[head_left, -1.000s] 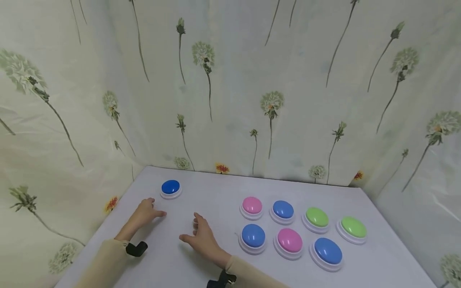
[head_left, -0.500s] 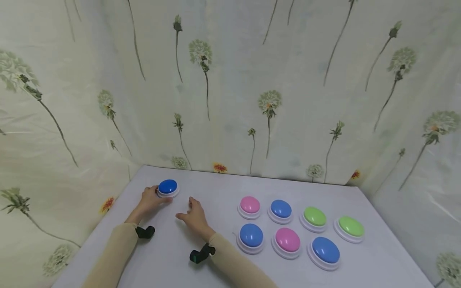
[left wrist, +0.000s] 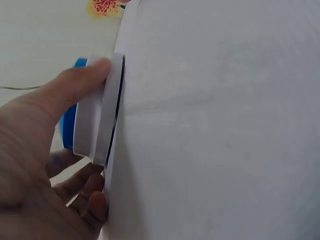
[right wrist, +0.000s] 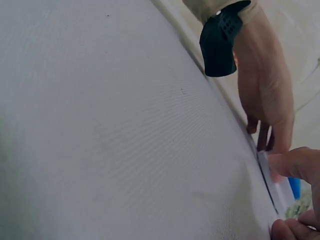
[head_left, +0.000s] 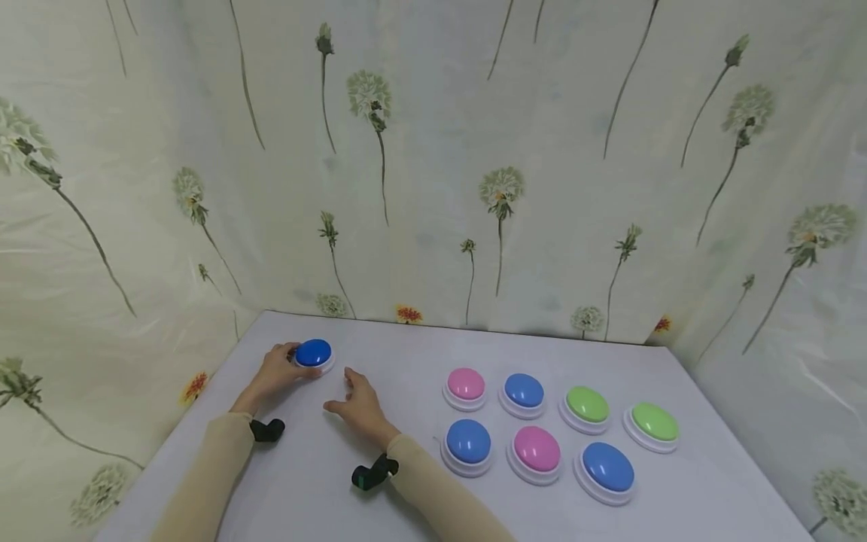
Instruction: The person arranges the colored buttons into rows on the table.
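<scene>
At the far left of the table, a dark blue push button [head_left: 314, 351] on a white round base sits in my left hand [head_left: 276, 370]. In the left wrist view the thumb presses the side of the button's white base [left wrist: 95, 117], and the curled fingers reach round its other side. My right hand [head_left: 364, 406] hovers just right of it, thumb and fingers spread and relaxed, holding nothing. The right wrist view shows the right hand [right wrist: 302, 167] at the edge, overlapping the button's base.
On the right half stand two rows of push buttons: pink ones [head_left: 466, 383], lighter blue ones [head_left: 468, 440] and green ones [head_left: 588, 404], all on white bases. A dandelion-print curtain [head_left: 433, 165] rises behind the white table [head_left: 298, 489].
My left hand has moved forward to the dark blue push button and taken hold of its base. My right hand has moved forward too, staying spread. The head view has shifted slightly.
</scene>
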### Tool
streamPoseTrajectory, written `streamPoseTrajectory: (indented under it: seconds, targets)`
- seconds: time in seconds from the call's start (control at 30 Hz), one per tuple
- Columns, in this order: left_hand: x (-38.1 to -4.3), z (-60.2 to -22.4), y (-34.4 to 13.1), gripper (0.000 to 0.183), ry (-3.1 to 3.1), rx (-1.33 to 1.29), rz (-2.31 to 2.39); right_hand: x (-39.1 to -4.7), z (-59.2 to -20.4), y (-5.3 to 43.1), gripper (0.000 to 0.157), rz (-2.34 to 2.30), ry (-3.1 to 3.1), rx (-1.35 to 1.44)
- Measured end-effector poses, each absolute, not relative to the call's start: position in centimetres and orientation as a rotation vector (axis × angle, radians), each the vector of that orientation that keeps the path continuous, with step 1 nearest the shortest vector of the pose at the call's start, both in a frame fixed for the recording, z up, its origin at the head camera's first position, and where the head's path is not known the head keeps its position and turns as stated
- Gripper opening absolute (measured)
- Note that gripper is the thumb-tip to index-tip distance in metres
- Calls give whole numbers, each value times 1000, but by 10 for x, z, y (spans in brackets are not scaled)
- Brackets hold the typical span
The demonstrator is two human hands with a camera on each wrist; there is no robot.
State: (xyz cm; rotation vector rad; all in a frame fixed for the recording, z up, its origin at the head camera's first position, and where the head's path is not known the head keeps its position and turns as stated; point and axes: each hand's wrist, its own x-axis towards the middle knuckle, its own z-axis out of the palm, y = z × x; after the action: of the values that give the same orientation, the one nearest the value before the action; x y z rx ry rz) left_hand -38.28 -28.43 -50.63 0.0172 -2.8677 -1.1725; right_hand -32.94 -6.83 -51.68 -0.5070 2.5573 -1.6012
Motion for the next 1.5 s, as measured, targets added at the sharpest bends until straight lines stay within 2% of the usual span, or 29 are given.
streamPoseTrajectory:
  seconds: [0.27, 0.67, 0.97, 1.23, 1.5]
  targets:
    - [-376, -506, -287, 96, -2910, -121, -1196, -328, -513, -67, 78, -1579, 2564, -511]
    - [-356, -501, -291, 81, -2978, -507, -1326, -330, -515, -65, 78, -1527, 2631, -612]
    - [-346, -503, -291, 77, -2970, -613, -1428, -328, -521, -64, 67, -1457, 2706, -695]
    - [-334, -494, -285, 72, -2966, -723, -1427, -313, -516, -53, 70, -1526, 2644, -666]
    - [-307, -470, -261, 69, -3023, -818, -1410, -280, -502, -29, 70, -1601, 2586, -663]
